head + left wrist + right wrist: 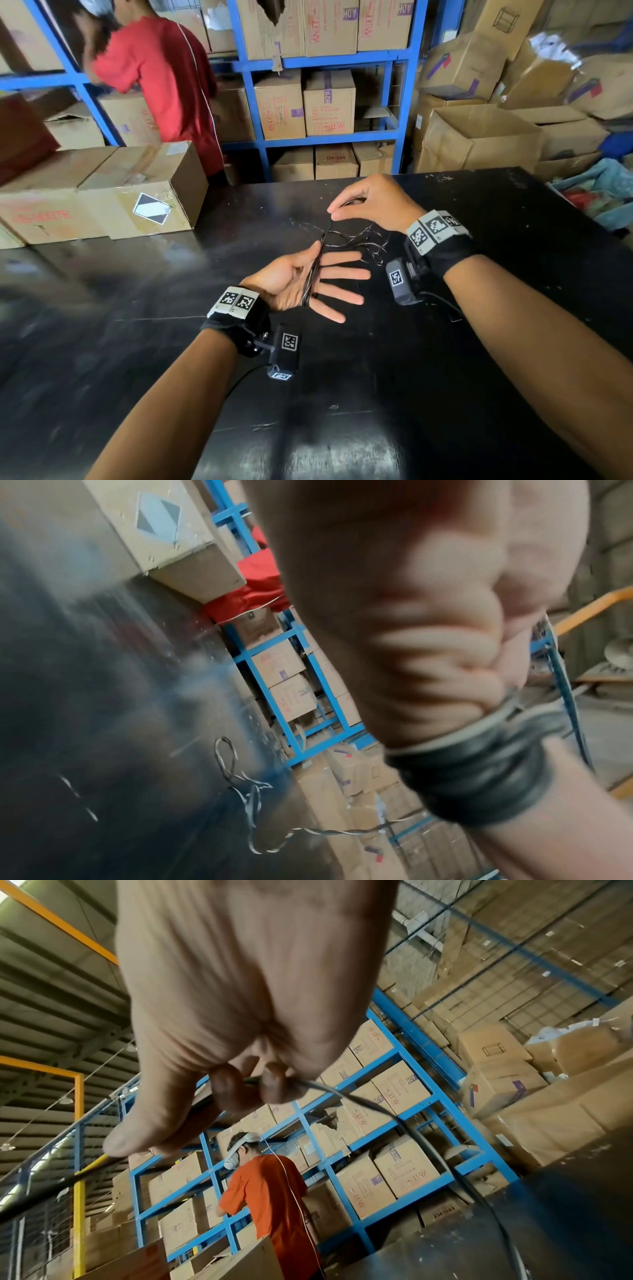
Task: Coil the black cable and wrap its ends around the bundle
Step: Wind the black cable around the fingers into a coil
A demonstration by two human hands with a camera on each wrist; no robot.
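- While the coil is being built in the head view, the left hand (301,281) is held palm up with straight, spread fingers, and several turns of the black cable (312,274) are looped across the palm.
- Above it, the right hand (368,202) is seen pinching the free run between thumb and fingertips; the loose remainder (370,245) lies tangled on the black table (137,291) just beyond the left fingers.
- For a tidy bundle, each new turn should probably be laid beside the last under light tension, with enough tail kept for the final wrap.
- From the left wrist, the wound turns (479,772) are shown banded tightly around the hand (428,642), and slack (246,799) is seen trailing on the table; the fingers cannot be judged here.
- From the right wrist, the cable (342,1093) is seen pinched between curled fingertips (274,1085) and thumb, then curving down to the table.
- Around the dusty, scratched table, cardboard boxes (102,195), blue shelving (329,61) and another person in a red shirt (161,78) are seen.
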